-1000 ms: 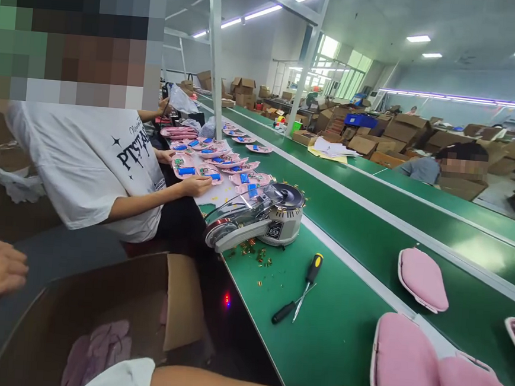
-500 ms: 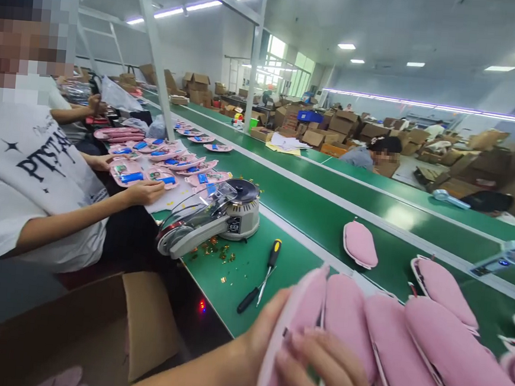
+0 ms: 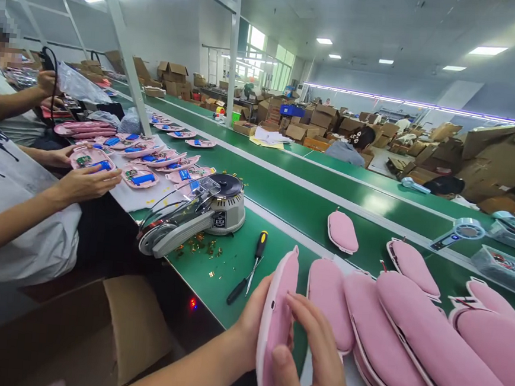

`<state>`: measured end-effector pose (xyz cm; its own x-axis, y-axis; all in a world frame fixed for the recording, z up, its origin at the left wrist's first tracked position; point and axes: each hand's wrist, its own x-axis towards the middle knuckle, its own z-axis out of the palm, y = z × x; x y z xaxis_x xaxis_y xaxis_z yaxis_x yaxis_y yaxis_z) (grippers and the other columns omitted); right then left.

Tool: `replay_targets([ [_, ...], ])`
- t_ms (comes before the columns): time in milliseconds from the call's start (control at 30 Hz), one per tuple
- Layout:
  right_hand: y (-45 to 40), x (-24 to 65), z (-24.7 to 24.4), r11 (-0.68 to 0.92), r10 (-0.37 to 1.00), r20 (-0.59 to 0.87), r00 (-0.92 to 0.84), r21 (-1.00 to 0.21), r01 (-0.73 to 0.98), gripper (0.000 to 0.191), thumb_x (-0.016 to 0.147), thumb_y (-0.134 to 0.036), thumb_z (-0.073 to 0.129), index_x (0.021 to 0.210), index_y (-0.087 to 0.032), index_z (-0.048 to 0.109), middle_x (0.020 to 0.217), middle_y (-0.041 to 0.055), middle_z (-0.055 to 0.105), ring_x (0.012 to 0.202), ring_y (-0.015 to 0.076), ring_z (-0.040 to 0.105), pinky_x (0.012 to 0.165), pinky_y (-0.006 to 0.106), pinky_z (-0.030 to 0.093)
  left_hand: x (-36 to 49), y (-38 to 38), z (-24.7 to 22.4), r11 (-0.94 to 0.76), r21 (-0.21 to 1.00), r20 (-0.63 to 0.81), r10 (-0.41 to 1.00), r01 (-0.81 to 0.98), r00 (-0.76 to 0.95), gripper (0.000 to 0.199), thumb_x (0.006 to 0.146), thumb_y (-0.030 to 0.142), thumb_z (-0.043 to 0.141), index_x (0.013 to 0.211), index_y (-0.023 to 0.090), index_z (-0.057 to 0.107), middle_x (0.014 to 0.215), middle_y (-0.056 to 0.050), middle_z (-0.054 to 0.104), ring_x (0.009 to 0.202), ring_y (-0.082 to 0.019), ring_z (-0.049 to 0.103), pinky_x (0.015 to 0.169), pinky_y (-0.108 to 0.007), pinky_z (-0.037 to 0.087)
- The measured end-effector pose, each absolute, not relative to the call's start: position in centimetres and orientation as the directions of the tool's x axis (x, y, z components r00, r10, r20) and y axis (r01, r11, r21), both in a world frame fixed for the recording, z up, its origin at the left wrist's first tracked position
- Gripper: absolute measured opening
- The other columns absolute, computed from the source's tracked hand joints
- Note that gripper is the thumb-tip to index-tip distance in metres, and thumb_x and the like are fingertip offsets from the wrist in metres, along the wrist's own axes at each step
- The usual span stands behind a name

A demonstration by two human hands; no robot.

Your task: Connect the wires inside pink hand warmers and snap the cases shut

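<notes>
A pink padded case (image 3: 279, 319) with a pale rim stands on edge between my hands, a small dark slot in its rim facing me. My left hand (image 3: 254, 312) grips it from the left side and behind. My right hand (image 3: 316, 358) has its thumb and fingers on the padded face at the right. More pink cases (image 3: 446, 344) lie in an overlapping row just right of my hands. Another pink case (image 3: 342, 230) lies farther off on the green surface.
Left of my hands are two screwdrivers (image 3: 246, 275) and a grey round-topped machine (image 3: 225, 205). A co-worker (image 3: 25, 198) at the left handles an opened pink shell. An open carton (image 3: 135, 332) stands below the table edge.
The view has swung to the right. My right hand's fingers have shifted on the case, and the case's rim now shows more fully. The co-worker's hand has moved onto the opened shell.
</notes>
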<state>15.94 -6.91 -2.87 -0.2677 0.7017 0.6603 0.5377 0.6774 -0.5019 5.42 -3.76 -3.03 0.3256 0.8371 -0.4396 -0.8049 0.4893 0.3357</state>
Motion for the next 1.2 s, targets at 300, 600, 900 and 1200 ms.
replay_targets([
  [300,-8.7,14.8,-4.3,0.610,0.546,0.825,-0.144,-0.274,0.743,0.034,0.088,-0.021,0.062,0.121,-0.014,0.055,0.104,0.0120,0.062,0.095,0.0219,0.060,0.080,0.033,0.053,6.5,-3.8,-1.4,0.229,0.229,-0.422,0.899,-0.946,0.115,0.044,0.081,0.054,0.043,0.060,0.017,0.053,0.051,-0.002,0.051,0.048,-0.014,0.049,0.052,-0.026,0.041],
  [600,-9.5,15.6,-3.7,0.577,0.562,0.824,-0.071,-0.329,0.748,0.029,0.086,-0.015,0.064,0.115,-0.015,0.058,0.105,0.0099,0.061,0.097,0.0185,0.060,0.084,0.029,0.052,6.1,-4.5,-1.4,0.224,0.325,-0.287,0.949,-0.919,0.130,0.043,0.082,0.056,0.051,0.083,0.015,0.065,0.070,-0.005,0.063,0.066,-0.020,0.061,0.064,-0.032,0.049],
  [900,-8.9,15.6,-4.6,0.533,0.617,0.783,0.079,-0.489,0.690,0.021,0.087,-0.017,0.062,0.107,-0.019,0.057,0.104,0.0083,0.061,0.097,0.0183,0.060,0.082,0.029,0.053,5.5,-3.6,-2.1,0.283,0.446,-0.178,0.958,-0.849,0.225,0.061,0.059,0.058,0.079,0.106,0.021,0.067,0.083,-0.003,0.068,0.076,-0.021,0.064,0.074,-0.032,0.049],
  [1200,-5.5,20.2,1.8,0.686,0.612,0.691,-0.385,-0.221,0.693,0.043,0.094,-0.047,0.049,0.124,-0.017,0.053,0.130,0.0147,0.047,0.124,0.0276,0.042,0.098,0.041,0.042,3.2,-2.7,-1.1,0.506,0.815,-0.241,0.739,-0.283,0.630,0.059,0.079,0.067,0.054,0.112,0.018,0.063,0.082,-0.004,0.064,0.068,-0.014,0.057,0.058,-0.023,0.043],
])
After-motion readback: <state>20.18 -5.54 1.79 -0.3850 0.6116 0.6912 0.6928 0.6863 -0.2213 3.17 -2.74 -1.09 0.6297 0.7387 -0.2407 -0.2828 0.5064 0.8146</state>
